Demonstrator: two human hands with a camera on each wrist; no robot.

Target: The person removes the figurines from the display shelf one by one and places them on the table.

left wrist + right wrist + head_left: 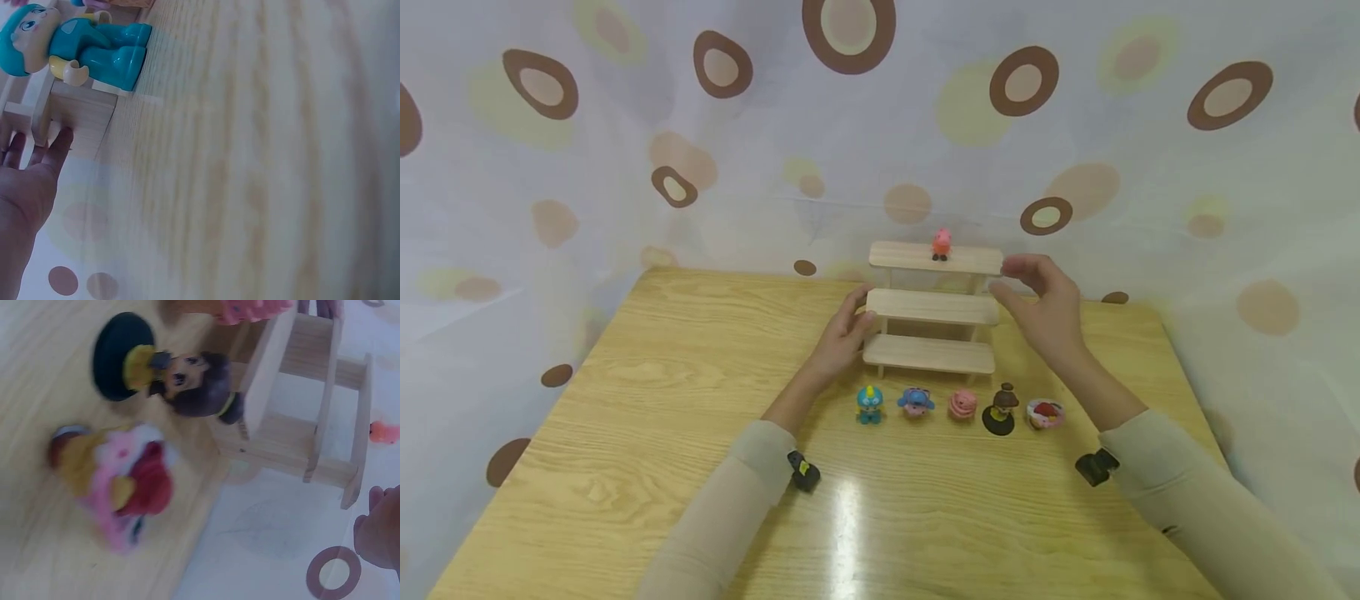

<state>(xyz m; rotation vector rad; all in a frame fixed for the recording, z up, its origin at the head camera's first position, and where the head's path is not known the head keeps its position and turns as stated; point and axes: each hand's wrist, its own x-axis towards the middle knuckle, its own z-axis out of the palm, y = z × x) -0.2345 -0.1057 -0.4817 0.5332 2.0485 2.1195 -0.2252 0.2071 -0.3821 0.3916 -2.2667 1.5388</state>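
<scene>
A three-tier wooden display stand (932, 354) stands on the table, with a small pink pig figurine in red (941, 246) upright on its top tier. My left hand (842, 337) grips the stand's left end at the middle tier, thumb in front; in the left wrist view its fingertips (59, 150) meet the wood. My right hand (1047, 304) is raised at the stand's right end, near the top tier, its thumb and fingers spread apart with nothing between them. In the right wrist view this hand (380, 531) shows only partly, beside the top board's end.
In front of the stand is a row: a teal figurine (869, 405), a blue-and-pink figurine (916, 402), a pink swirled toy (962, 405), a brown-haired figurine on a black base (1000, 410) and a red-and-pink toy (1045, 413). A spotted curtain (850, 125) hangs behind the wooden table (700, 358).
</scene>
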